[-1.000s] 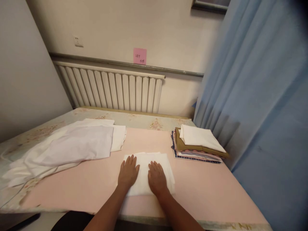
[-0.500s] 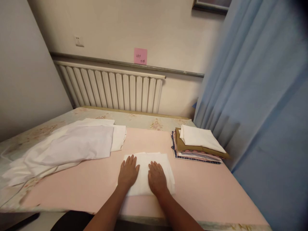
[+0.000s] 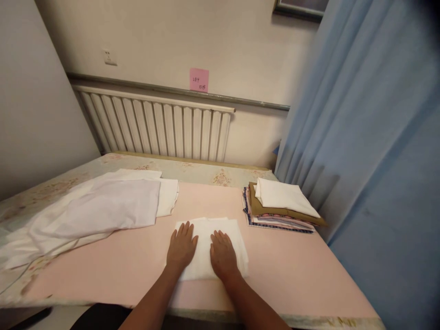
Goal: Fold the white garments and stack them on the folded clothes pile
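White folded cloth (image 3: 204,251), flat and uneven-edged, beneath left hand (image 3: 181,246) and right hand (image 3: 223,255), each grip unclenched.

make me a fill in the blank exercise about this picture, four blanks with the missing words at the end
The left hand and right hand rest on the folded white cloth with palms facing ____.
As seen in the picture, the loose white pile lies to the ____ of the hands.
In the folded stack, the brown cloth lies directly below a cloth coloured ____.
The paper note above the radiator is coloured ____.
Missing words: down; left; white; pink.
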Demonstrator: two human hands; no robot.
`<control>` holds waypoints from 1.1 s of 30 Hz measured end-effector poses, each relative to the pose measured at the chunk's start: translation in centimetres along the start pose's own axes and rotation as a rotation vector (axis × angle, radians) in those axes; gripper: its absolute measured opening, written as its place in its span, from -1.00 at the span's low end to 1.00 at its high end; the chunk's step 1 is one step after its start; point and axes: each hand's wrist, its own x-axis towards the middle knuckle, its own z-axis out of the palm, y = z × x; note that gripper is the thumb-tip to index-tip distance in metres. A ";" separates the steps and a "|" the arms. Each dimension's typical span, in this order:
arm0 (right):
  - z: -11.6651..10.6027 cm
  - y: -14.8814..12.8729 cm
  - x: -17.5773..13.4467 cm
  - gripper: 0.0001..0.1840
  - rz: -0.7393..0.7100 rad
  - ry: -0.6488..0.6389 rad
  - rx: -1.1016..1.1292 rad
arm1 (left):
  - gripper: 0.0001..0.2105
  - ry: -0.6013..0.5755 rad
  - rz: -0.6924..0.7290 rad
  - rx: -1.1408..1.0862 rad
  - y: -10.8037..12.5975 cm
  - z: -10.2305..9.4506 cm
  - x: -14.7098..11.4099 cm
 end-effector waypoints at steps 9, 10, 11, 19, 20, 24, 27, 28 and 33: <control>0.2 0.0 0.0 -0.63 -0.001 0.008 -0.015 | -0.52 -0.017 -0.003 -0.020 0.1 -0.3 0.0; 0.2 0.1 0.0 -0.63 -0.003 0.011 -0.012 | -0.52 -0.019 -0.005 -0.020 0.1 -0.3 0.0; 0.2 0.1 0.0 -0.63 -0.005 0.016 -0.006 | -0.52 -0.020 -0.006 -0.020 0.1 -0.3 0.0; 0.2 0.1 -0.2 -0.62 -0.011 0.058 0.023 | -0.50 -0.037 -0.004 -0.023 0.0 -0.1 0.1; 0.2 0.1 -0.2 -0.62 -0.014 0.058 0.015 | -0.50 -0.037 -0.006 -0.025 -0.1 -0.1 0.2; 0.0 0.1 -0.1 -0.62 -0.022 0.044 -0.014 | -0.51 -0.034 -0.006 -0.026 -0.1 -0.2 0.2; -0.1 0.2 -0.1 -0.62 -0.032 0.015 0.007 | -0.52 -0.035 -0.002 -0.026 -0.1 -0.3 0.2; -0.2 0.3 0.0 -0.62 -0.040 0.006 0.018 | -0.52 -0.031 0.001 -0.027 -0.1 -0.3 0.2; -1.0 1.5 -0.1 -0.59 -0.084 -0.035 0.023 | -0.52 -0.008 0.014 -0.033 -0.1 -0.4 0.1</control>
